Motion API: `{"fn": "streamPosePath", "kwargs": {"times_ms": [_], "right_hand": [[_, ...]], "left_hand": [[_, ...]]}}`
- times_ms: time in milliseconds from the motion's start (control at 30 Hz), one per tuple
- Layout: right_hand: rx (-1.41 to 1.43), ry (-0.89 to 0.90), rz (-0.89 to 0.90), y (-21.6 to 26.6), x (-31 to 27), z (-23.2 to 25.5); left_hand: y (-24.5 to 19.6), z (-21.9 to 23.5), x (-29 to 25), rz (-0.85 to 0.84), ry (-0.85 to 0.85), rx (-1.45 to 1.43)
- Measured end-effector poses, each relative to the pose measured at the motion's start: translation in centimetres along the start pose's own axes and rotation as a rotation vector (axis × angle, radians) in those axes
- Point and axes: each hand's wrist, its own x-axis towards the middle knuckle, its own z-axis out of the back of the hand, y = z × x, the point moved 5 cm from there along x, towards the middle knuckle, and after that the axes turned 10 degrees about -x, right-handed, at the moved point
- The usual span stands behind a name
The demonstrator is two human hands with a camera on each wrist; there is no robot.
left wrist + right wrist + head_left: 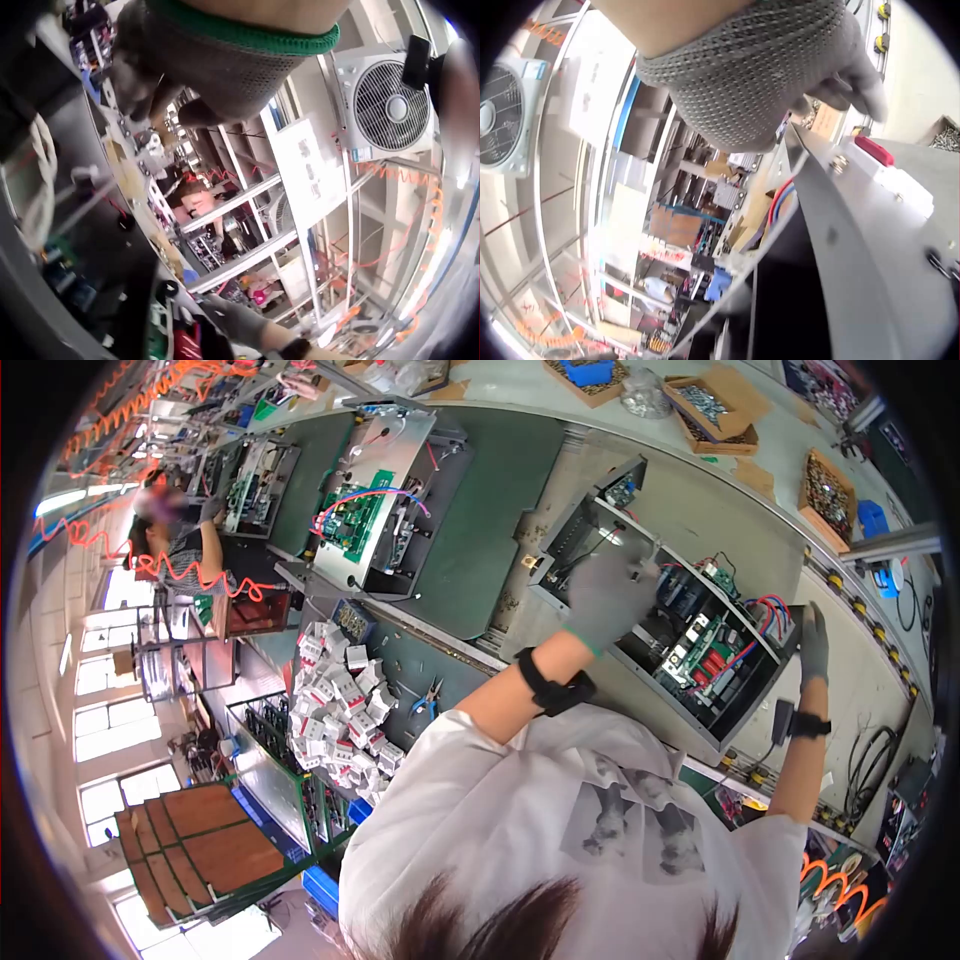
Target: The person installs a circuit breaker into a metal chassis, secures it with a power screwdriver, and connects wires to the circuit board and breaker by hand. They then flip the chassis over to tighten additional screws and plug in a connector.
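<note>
An open grey metal case (735, 735) full of electronics sits at a slant in front of me in the head view. Red parts and a green circuit board (690, 650) show inside it. My gloved left hand (612, 595) reaches over the case, its curled fingers gripping the metal strip across the middle; the left wrist view shows the fingers (133, 94) bent down at that strip. Against the outside of the case's right end lies my gloved right hand (815, 645), fingers straight. A red-and-white switch (896, 176) sticks out of the panel below that hand in the right wrist view.
Another opened unit with a green board (360, 515) stands left on a green mat (490, 510). White breaker-like parts (340, 710) are heaped near blue-handled pliers (428, 700). Boxes of screws (828, 498) line the far side. Another person (185, 550) works further left.
</note>
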Motion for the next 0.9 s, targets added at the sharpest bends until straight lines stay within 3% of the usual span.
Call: {"fn": "streamPosePath", "kwargs": {"times_ms": [33, 100, 167, 200, 233, 267, 300, 367, 400, 433, 500, 567, 633, 700, 800, 833, 867, 900], "right_hand": [[-0.089, -0.078, -0.055, 2.1, -3.7, 0.9], [-0.313, -0.202, 0.054, 0.3, -8.2, -0.3], [-0.357, -0.121, -0.128, 0.7, -13.4, -2.1], [-0.393, -0.088, -0.167, 1.8, -15.7, -2.9], [-0.432, -0.059, -0.210, 2.8, -17.8, -3.4], [-0.417, -0.108, -0.166, 4.3, -19.3, -3.7], [-0.402, -0.160, -0.126, 5.7, -20.6, -4.0], [-0.388, -0.138, -0.157, 7.6, -21.0, -3.7], [-0.452, -0.160, -0.165, 7.3, -20.8, -3.8], [-0.511, -0.187, -0.173, 7.0, -20.8, -3.9], [-0.538, -0.208, -0.172, 5.6, -20.2, -3.5], [-0.618, -0.181, -0.245, 3.3, -19.6, -2.4], [-0.663, -0.190, -0.251, 1.0, -19.0, -0.7], [-0.703, -0.184, -0.253, -2.1, -18.0, 1.4], [-0.813, -0.190, -0.318, -8.6, -16.3, 5.2], [-0.741, -0.160, -0.308, -12.4, -15.4, 6.7], [-0.684, -0.213, -0.269, -18.9, -13.8, 8.2], [-0.732, -0.130, -0.365, -23.0, -12.9, 9.6]], "left_hand": [[0.4, 3.0, -0.4, -0.077, -0.224, 0.013], [4.1, 8.5, 0.5, -0.004, -0.384, 0.286], [15.6, 9.3, 1.8, 0.350, -0.288, 0.195], [21.4, 8.7, 2.0, 0.363, -0.282, 0.189], [27.7, 6.8, 1.8, 0.494, -0.158, -0.119], [30.8, 4.9, 1.6, 0.614, -0.026, -0.430], [30.6, 4.5, 2.0, 0.619, -0.006, -0.438], [27.3, 3.3, 2.9, 0.498, 0.168, -0.906], [26.4, 2.1, 2.4, 0.603, 0.145, -1.186], [26.5, 1.8, 2.1, 0.608, 0.153, -1.199], [27.1, 1.0, 1.1, 0.805, 0.267, -1.142], [24.7, -0.7, 0.6, 0.716, 0.252, -1.178], [26.3, -4.3, -0.3, 0.786, 0.392, -1.093], [22.5, -6.4, -1.7, 0.859, 0.346, -0.964], [20.2, -12.2, -3.1, 0.716, 0.556, -0.697], [18.2, -12.3, -3.3, 0.632, 0.651, -0.591], [15.6, -11.3, -3.4, 0.674, 0.670, -0.425], [15.3, -13.0, -3.4, 0.401, 0.578, -0.423]]}}
